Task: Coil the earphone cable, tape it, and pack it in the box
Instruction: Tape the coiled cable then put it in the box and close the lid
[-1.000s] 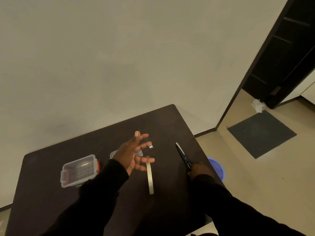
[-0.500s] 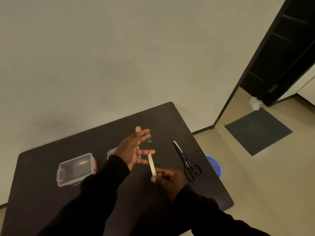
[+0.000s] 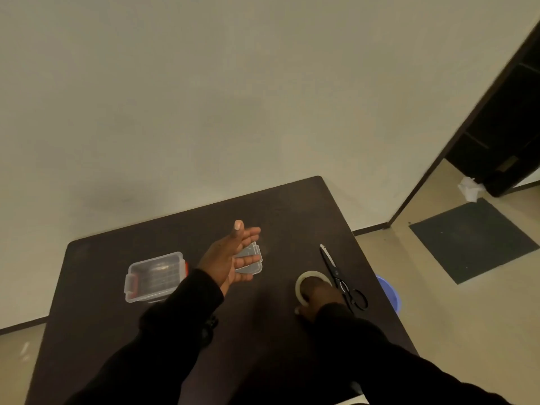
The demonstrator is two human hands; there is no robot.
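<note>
My left hand (image 3: 230,255) is held open above the dark table (image 3: 96,331), palm turned right, fingers spread, nothing visible in it. Below its fingers lies a clear plastic lid (image 3: 253,266). The matching clear box (image 3: 155,276) with red latches stands open to the left of that hand. My right hand (image 3: 317,296) rests on a pale tape roll (image 3: 301,283) lying flat on the table, fingers curled over it. I cannot make out the earphone cable against the dark table and sleeves.
Black scissors (image 3: 339,277) lie just right of the tape roll, blades pointing away from me. The table's right edge is close behind them, with a blue bucket (image 3: 390,290) on the floor below. A dark mat (image 3: 473,238) lies by the doorway.
My right hand left the scissors, took the tape roll from the table's middle and moved it right, beside the scissors. My left hand stayed raised and open.
</note>
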